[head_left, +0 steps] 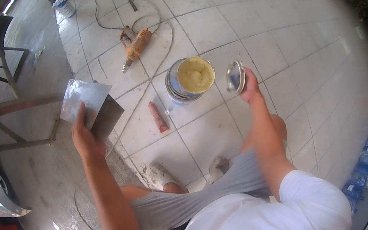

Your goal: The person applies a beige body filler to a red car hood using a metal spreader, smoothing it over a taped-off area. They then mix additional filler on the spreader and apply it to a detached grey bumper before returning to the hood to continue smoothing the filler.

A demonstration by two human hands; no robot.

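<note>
My left hand (86,138) grips two thin flat metal sheets, a shiny one (84,98) overlapping a darker one (107,117), with the thumb across them. In my right hand (251,88) is a round metal lid (235,77), held on edge by its rim. Between the hands stands an open can of yellowish putty (196,76), which appears to rest on a bucket (174,92). The lid is apart from the can, to its right. A squeezed red tube (158,117) lies on the tiles, with a small white cap (167,112) beside it.
Beyond the can lies an orange heat gun (137,46) with its cord trailing over the tiled floor (236,18). A metal stand (21,104) is at the left. A white tub (64,6) stands far left. Blue water bottles (366,163) line the right side.
</note>
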